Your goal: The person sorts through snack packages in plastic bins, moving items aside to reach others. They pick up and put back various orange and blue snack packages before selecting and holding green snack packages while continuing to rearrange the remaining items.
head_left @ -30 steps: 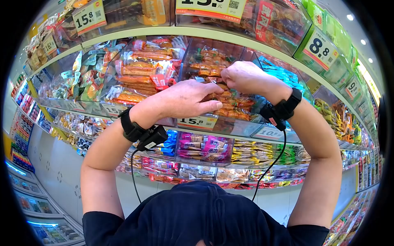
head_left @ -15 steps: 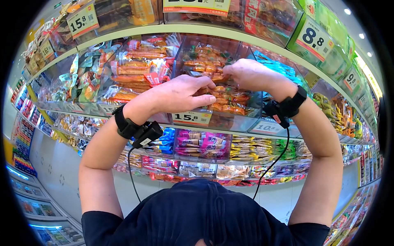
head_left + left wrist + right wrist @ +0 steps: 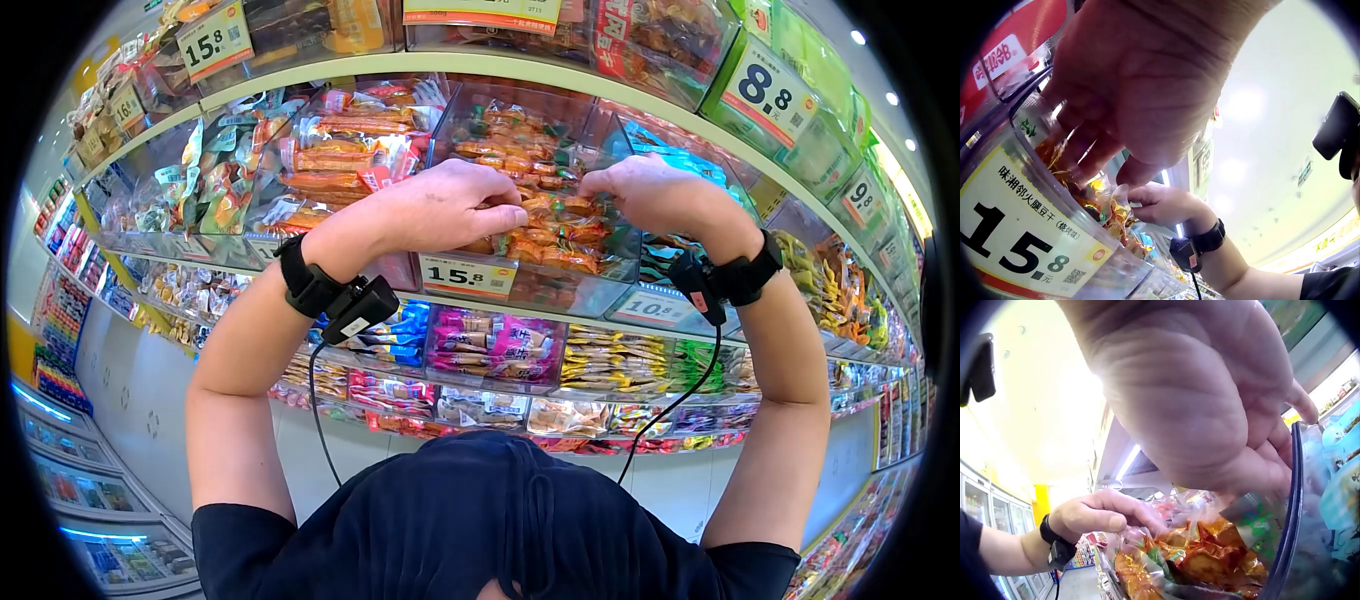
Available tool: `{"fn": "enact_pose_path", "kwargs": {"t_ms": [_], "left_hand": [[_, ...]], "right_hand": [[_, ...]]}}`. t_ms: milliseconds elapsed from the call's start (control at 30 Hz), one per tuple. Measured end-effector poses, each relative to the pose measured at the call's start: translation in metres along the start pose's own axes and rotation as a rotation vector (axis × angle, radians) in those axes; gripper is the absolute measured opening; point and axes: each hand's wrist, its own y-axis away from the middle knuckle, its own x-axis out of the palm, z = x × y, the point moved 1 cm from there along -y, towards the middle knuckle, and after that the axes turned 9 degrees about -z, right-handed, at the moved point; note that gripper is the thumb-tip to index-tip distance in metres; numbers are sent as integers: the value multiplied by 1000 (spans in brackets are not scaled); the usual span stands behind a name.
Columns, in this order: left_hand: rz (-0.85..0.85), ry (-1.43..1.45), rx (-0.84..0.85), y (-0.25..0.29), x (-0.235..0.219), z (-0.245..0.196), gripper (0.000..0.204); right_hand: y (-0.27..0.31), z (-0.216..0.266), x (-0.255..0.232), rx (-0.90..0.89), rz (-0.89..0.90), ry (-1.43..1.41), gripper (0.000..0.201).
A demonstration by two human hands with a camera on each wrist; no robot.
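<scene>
A clear bin (image 3: 570,282) holds orange-brown dried tofu packets (image 3: 545,235) in see-through wrappers with green print. My left hand (image 3: 450,205) reaches over the bin's front left, fingers loosely bent down among the packets and thumb apart, gripping nothing visible. At the bin's right wall is my right hand (image 3: 665,195), its fingers pointing down and left. In the left wrist view its thumb and fingertips (image 3: 1138,199) pinch the clear end of a packet (image 3: 1116,209). Partly under that hand, a green-printed wrapper (image 3: 1260,528) stands against the bin's dark rim (image 3: 1291,506).
Left of the bin lie long orange snack packets (image 3: 340,160); blue packets (image 3: 670,155) fill the bin on its right. A price label (image 3: 468,276) fronts the tofu bin. The pale shelf edge (image 3: 500,65) runs above, with purple packets (image 3: 495,345) below.
My right hand has moved right, from the middle of the packets to near the bin's right wall. The left hand has shifted slightly left and stays over the front of the bin.
</scene>
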Motion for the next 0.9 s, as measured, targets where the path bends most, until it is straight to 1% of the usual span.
{"fn": "enact_pose_path", "kwargs": {"t_ms": [67,167,267,367,400,467,500,533,567,667,767,833,900], "left_hand": [[-12,15,2,-3,-1,1,37],[21,-32,-1,-8,-2,1,34],[-66,-11,-29,-11,-7,-1,28],[-147,-150,-37,-21,-11,9,22],[-224,-296,127,-25,-9,13,17],[-155,-348,105,-33,-4,22,16],[-119,-375,95,-37,-2,22,16],[-49,-431,62,-40,-1,23,16],[-36,-449,70,-42,0,23,16],[14,-484,81,-46,-2,18,19],[95,-485,35,-46,-4,13,23],[162,-502,-23,-46,-2,11,25],[170,-526,5,-47,-3,12,30]], "right_hand": [[3,9,-1,-29,-22,31,34],[4,18,-5,-6,25,34,34],[-1,16,-4,-12,51,68,31],[-3,14,-4,-60,11,164,29],[-3,11,-1,-93,-12,143,28],[-5,4,6,-162,-59,102,27],[-4,5,6,-166,-82,78,28],[-2,7,6,-170,-105,55,29],[-1,9,5,-173,-128,32,29],[-1,15,-6,-75,-5,-64,40],[-3,6,2,-187,-124,-66,31],[-3,9,1,-167,-98,-68,30],[-6,9,2,-172,-64,-92,29]]}}
